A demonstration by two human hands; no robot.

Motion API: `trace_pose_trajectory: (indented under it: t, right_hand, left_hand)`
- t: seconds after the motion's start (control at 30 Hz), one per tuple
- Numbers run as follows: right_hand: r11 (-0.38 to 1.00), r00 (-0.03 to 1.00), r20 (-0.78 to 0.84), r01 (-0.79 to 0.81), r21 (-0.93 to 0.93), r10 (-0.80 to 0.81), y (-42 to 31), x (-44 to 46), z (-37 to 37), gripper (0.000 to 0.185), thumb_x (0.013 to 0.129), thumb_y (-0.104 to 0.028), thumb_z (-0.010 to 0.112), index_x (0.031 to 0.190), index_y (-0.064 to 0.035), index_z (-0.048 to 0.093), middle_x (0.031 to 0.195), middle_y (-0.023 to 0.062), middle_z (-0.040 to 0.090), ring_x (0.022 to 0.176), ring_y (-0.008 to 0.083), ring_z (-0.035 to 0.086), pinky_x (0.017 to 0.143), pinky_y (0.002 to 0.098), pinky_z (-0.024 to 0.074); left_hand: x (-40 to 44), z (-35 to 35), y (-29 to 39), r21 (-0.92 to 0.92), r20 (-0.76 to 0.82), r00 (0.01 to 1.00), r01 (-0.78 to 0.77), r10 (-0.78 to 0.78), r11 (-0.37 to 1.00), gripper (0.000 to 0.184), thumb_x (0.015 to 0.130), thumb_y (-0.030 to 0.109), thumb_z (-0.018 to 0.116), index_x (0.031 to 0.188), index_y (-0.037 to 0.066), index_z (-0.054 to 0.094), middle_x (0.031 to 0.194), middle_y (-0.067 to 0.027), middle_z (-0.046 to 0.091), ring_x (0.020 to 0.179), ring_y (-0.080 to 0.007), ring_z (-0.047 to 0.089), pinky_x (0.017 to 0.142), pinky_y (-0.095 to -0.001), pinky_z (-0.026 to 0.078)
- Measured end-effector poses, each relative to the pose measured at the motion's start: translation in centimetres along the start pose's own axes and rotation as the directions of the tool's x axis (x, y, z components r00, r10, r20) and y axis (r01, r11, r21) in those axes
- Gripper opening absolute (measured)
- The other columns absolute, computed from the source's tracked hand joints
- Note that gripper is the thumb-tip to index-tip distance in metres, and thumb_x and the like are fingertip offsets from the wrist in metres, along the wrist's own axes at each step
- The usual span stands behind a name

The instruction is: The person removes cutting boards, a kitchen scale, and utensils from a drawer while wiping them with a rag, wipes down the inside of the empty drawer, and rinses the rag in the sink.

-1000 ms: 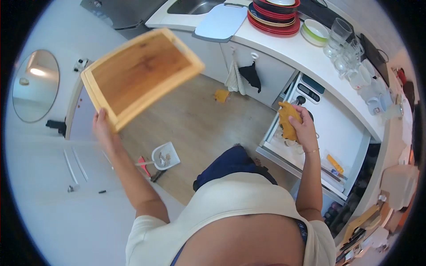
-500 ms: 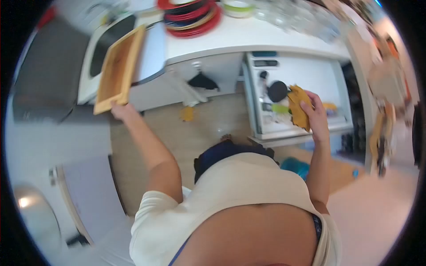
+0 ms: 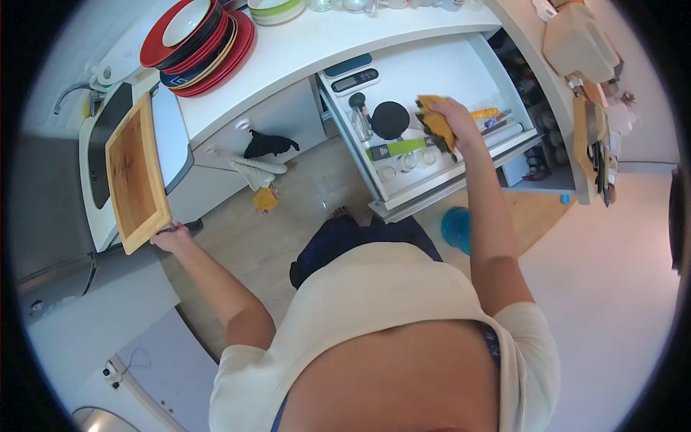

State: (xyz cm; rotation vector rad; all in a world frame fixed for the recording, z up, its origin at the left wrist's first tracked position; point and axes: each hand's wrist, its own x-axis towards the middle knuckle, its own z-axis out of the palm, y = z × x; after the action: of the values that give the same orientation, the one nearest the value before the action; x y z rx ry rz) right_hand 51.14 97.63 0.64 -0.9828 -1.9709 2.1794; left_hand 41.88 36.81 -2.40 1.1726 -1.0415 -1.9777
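The big white counter (image 3: pixel 317 43) holds a stack of plates (image 3: pixel 205 54). Under it, the white drawer (image 3: pixel 446 68) is open. My left hand (image 3: pixel 173 237) grips the near end of the wooden tray (image 3: pixel 137 173), up by the sink (image 3: pixel 108 144). My right hand (image 3: pixel 455 124) is closed on the yellow cloth (image 3: pixel 436 124), over the drawer, near a round black thing (image 3: pixel 391 120). I can't tell if the cloth touches the drawer.

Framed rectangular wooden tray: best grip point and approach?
Wooden tray: probably the pale rim at its near short end, from the person's side, thumb above, fingers below. That rim is a straight edge facing the body; the far end points toward the counter. Left hand grips at the right corner.
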Motion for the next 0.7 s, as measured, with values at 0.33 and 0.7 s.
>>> trace_pose_trajectory:
  t: [0.33,0.7]
  right_hand:
    - [0.959,0.927,0.272,-0.281,0.049,0.258,2.4,18.6,6.2,0.028,0.074,-0.021,0.067,0.092,0.0003,0.062,0.081,0.0115,0.063,0.066,0.0206,0.062,0.059,0.0293,0.0497]
    - [0.948,0.878,0.357,-0.302,-0.101,0.318,2.0,19.1,7.5,0.040,0.072,-0.026,0.070,0.098,0.0031,0.061,0.091,0.0119,0.063,0.077,0.0209,0.062,0.067,0.0319,0.0489]
  left_hand:
    - [-12.5,-10.2,-8.6,0.068,0.121,0.963,0.233,-0.240,0.970,0.023,0.095,0.032,0.043,0.090,0.011,0.053,0.075,-0.0009,0.051,0.067,-0.0136,0.051,0.060,-0.0271,0.040]
    - [-20.6,-11.7,-10.9,0.030,0.133,0.960,0.244,-0.246,0.969,0.015,0.090,0.023,0.054,0.096,0.009,0.054,0.078,-0.0009,0.053,0.070,-0.0122,0.051,0.064,-0.0265,0.041]
